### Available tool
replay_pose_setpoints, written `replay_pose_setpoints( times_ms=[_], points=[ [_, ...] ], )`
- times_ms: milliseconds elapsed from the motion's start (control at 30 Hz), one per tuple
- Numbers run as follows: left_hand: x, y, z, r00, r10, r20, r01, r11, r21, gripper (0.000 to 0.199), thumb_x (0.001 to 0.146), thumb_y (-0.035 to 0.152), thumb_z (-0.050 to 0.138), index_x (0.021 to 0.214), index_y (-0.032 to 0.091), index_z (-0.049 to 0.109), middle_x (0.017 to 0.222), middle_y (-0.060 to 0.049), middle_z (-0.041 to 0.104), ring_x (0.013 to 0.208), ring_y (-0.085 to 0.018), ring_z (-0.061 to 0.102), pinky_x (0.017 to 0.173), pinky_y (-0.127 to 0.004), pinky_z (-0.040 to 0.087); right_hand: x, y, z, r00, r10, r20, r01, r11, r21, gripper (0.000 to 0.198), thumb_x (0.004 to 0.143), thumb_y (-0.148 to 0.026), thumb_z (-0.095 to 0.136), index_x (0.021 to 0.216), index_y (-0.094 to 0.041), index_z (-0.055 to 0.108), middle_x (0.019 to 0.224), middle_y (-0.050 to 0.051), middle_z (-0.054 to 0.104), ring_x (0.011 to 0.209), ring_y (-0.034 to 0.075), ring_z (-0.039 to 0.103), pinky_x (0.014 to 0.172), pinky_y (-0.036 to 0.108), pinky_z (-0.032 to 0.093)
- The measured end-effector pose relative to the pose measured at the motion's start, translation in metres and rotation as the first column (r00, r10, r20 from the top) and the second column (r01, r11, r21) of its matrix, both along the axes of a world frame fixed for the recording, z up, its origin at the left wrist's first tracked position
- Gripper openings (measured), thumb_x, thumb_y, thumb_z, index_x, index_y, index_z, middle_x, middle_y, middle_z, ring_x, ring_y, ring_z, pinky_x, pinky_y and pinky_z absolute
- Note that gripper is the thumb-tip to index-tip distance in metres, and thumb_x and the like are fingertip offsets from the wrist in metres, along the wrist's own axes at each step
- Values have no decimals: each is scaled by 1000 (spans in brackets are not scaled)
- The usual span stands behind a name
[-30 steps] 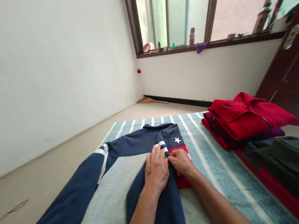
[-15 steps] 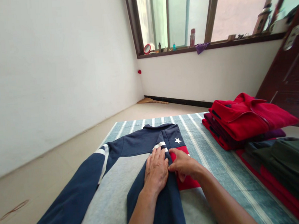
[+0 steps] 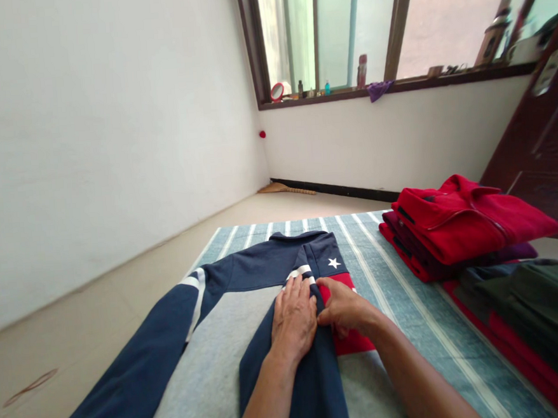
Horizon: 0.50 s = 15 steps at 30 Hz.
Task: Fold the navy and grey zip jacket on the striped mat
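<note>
A navy and grey jacket with a red panel and a white star lies on the striped cloth. One navy sleeve with white bands is folded in lengthwise over the grey body, while the other stretches out to the lower left. My left hand rests flat on the folded sleeve, just below its white bands, fingers straight. Beside it, my right hand has its fingers curled at the sleeve's right edge, over the red panel, gripping the fabric. Its lower fingers are partly hidden.
Folded red garments are stacked at the right, with a pile of dark green clothes nearer. Behind stand a window sill holding small bottles and a purple cloth, and a brown door. A broom lies on the floor.
The view has shifted very slightly. Both hands stay at the folded sleeve, and the right hand's fingers look a little more tucked in against its edge.
</note>
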State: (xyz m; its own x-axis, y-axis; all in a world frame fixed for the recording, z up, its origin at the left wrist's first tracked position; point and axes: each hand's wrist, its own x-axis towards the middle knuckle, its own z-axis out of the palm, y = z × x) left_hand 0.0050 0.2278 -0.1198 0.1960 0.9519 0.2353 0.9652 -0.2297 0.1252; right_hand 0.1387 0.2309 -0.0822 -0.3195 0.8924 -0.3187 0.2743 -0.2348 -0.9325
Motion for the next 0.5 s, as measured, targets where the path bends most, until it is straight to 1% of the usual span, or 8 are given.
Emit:
replay_pose_setpoints(
  times_ms=[100,200,367,500],
  points=[
    [0,0,2,1000,2,-10,-2,1000,-13,43,94,24,38,136,17,48,148,-9,41,139,-23,31,112,-44,31,3,-1,2,998,52,19,-52,999,-2,94,62,-1,57,147,-9,17,38,-12,48,30,13,45,29,15,33],
    [1,-1,5,1000,5,-30,-7,999,-39,45,94,24,37,138,17,45,150,-8,37,140,-23,29,113,-44,30,4,-1,3,997,70,27,-70,998,-4,100,62,1,59,149,-11,11,39,-14,46,30,13,47,30,14,33],
    [2,-2,7,999,10,-32,-12,999,-47,48,94,24,37,141,19,42,152,-5,33,141,-23,29,113,-44,30,5,0,2,996,61,63,-61,998,3,100,63,2,58,151,-13,12,38,-13,47,30,12,45,30,14,32],
    [2,-2,5,1000,15,-23,-16,999,-43,47,94,24,37,140,18,43,151,-6,36,140,-23,30,113,-44,29,5,-2,5,996,63,64,-65,997,28,96,63,3,56,150,-13,18,39,-12,48,30,10,44,31,13,33]
  ],
)
